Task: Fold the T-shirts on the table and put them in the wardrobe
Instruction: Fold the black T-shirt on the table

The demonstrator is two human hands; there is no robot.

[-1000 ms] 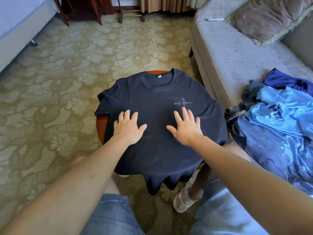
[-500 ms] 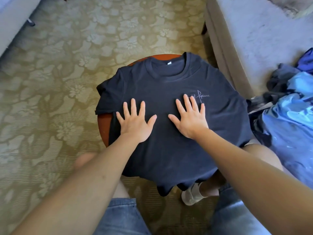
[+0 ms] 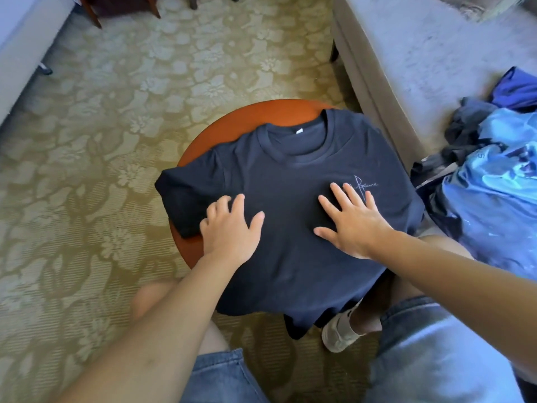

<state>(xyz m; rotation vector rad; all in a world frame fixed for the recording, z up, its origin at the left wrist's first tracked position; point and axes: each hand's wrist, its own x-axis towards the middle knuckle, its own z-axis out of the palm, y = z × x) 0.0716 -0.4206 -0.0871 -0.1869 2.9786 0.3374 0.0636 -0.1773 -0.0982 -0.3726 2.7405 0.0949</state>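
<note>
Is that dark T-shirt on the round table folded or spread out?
Spread out, not folded. The T-shirt lies front up on the table, collar, chest print and one sleeve showing, hem hanging over the edge.

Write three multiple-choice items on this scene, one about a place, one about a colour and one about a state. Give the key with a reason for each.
1. Where does the heap of blue clothes lie?
A. on the carpet
B. on the sofa
C. in a basket

2. What colour is the round table under the T-shirt?
A. white
B. green
C. reddish brown

3. How is the right hand placed?
A. flat on the T-shirt, fingers spread
B. gripping the collar
C. hanging beside the table

Key:
1. B, the heap rests on the grey seat at the right.
2. C, the bare rim shows beyond the collar.
3. A, the palm is down and the fingers curl round nothing.
</note>
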